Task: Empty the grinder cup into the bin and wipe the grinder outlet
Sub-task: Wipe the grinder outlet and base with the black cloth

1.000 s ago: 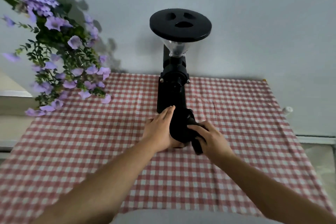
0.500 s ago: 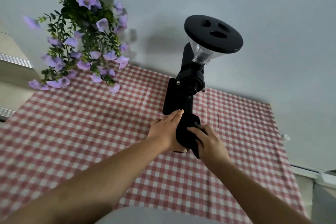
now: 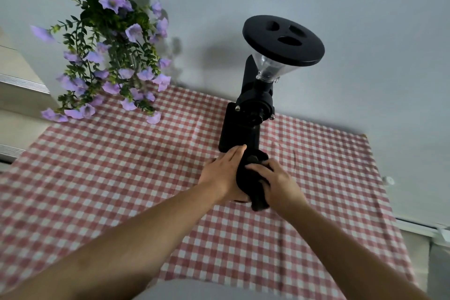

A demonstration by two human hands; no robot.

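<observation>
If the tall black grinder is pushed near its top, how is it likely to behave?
The grinder is tall on a narrow base, with a wide lid on top, so it would probably tip rather than slide. Its clear funnel looks thin, perhaps fragile. The checked cloth under it may wrinkle.
</observation>
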